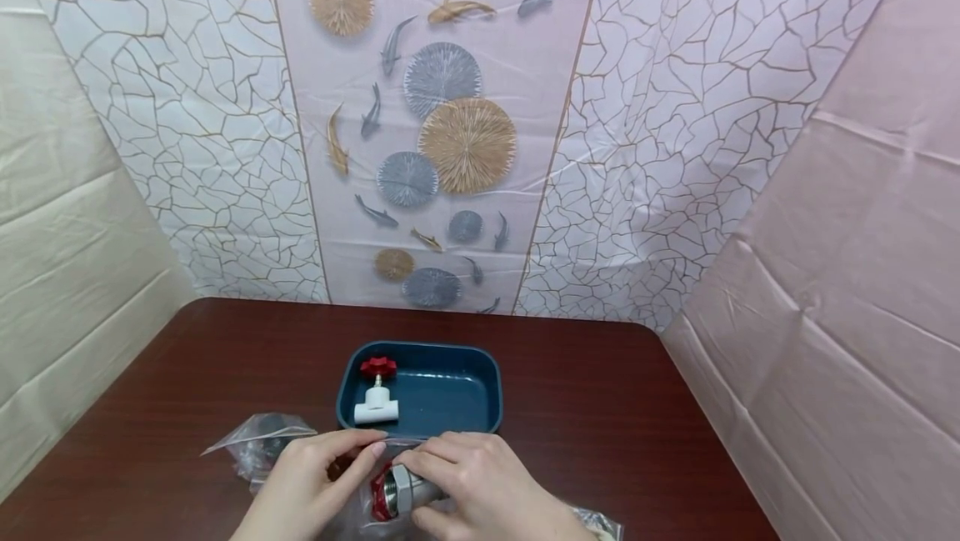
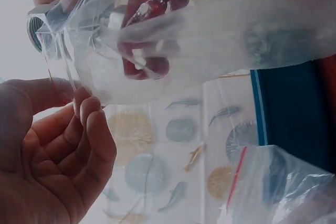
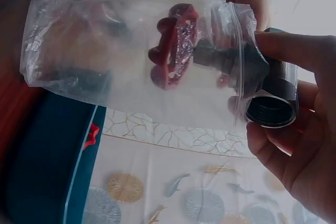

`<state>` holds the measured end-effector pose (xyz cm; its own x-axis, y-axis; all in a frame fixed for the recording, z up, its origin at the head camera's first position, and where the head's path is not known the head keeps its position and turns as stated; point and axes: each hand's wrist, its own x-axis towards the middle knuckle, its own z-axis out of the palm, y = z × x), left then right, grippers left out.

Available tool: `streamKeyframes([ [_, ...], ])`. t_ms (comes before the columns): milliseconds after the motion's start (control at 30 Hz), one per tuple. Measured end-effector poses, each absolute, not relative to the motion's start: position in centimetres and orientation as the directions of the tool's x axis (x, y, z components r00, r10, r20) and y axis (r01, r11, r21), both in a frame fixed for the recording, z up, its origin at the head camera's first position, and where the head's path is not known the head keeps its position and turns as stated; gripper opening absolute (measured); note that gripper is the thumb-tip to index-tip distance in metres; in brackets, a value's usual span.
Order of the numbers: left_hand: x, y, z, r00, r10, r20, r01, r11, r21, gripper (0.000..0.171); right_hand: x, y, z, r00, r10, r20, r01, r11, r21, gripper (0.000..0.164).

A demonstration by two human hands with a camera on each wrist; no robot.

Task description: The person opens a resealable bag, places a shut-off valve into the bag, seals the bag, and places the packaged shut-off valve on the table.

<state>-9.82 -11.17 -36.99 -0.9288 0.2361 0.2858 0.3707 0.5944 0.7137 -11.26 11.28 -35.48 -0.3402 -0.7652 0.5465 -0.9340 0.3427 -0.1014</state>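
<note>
Right grip (image 1: 476, 474) holds a half-bagged metal valve (image 1: 405, 488), left grip (image 1: 318, 474) pinches its bag (image 3: 126, 30); white valve (image 1: 377, 408) already in tray (image 1: 442, 395).

Valve (image 3: 270, 90): grey metal, smooth flats with a soft sheen, ridged thread inside the mouth. Wheel (image 3: 175, 48): red, glossy, bright highlights; metal or plastic, cannot tell. Bag (image 3: 126, 56): thin clear plastic, wrinkled, shiny along the folds, cloudy in places. Second bag (image 2: 286, 177): clear film, crinkled. Tray (image 1: 446, 399): blue plastic, smooth, glossy. Tee (image 1: 377, 408): white plastic, smooth, low gloss. Table (image 1: 600, 408): dark wood look, smooth, faint sheen. Backdrop (image 1: 660, 149): printed cloth, creased. Side drape (image 1: 847, 274): plain cloth, creased, satiny
</note>
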Motion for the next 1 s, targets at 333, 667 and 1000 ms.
streamKeyframes([
  [333,-11.1,-10.7,-39.7,-0.862,0.427,0.271,0.473,0.488,0.734,0.024,-10.9,12.0,-37.2,-0.483,-0.715,0.505,-0.875,0.4,-0.271,0.031],
  [667,-12.9,-10.0,-43.0,-0.835,0.539,0.11,0.403,0.463,0.789,0.025,-11.2,12.2,-39.3,-0.612,-0.708,0.353,-0.791,0.535,-0.298,0.032],
  [1000,-13.7,-10.1,-44.9,-0.831,0.556,0.032,0.369,0.506,0.78,0.019,-12.3,11.6,-41.2,-0.706,-0.683,0.186,-0.693,0.612,-0.381,0.034],
])
